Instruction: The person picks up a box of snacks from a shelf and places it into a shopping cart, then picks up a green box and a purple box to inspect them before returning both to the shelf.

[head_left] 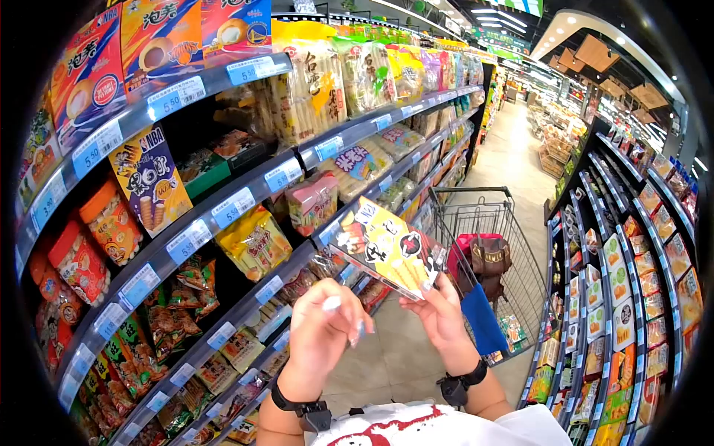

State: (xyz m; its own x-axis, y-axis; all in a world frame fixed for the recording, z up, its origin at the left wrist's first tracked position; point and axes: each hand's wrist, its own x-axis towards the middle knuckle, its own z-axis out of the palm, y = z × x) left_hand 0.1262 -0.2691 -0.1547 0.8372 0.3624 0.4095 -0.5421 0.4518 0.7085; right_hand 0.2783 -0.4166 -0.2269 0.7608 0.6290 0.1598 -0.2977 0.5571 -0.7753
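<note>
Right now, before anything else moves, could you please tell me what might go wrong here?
The snack box is held near one corner by the right hand alone, so it could tip or slip. The free left hand is raised beside the shelves and might brush packets there. The shopping cart stands just ahead in the aisle, so a step forward could bump it.

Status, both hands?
Right hand: gripping NBA snack box, clear of shelf. Left hand: raised, no item visible. Shopping cart beyond box.
</note>
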